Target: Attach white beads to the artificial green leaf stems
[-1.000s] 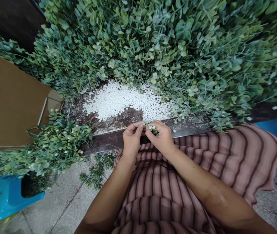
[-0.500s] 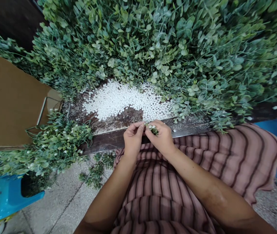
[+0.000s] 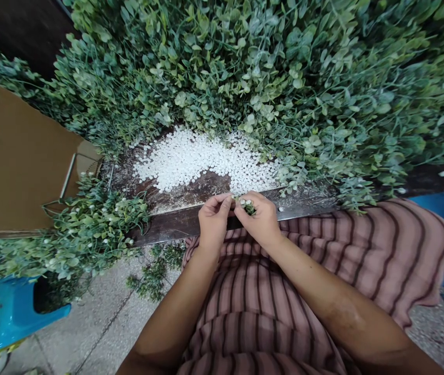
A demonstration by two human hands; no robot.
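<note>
Hands hold their place over the near edge

Little has changed in the last second: both hands stay together at the worktop's (image 3: 206,183) near edge, while the view has shifted only slightly. That suggests fine fingertip work still in progress. The right hand (image 3: 263,220) is curled closed around a small green sprig (image 3: 250,209) with white tips; the left hand (image 3: 213,223) has thumb and finger pinched beside it (whether anything sits between them is hidden). White beads (image 3: 190,159) lie just beyond, before massed foliage (image 3: 245,62). No brand or writing is readable on the cardboard box (image 3: 22,161) at left or the blue stool (image 3: 5,325) near left
</note>
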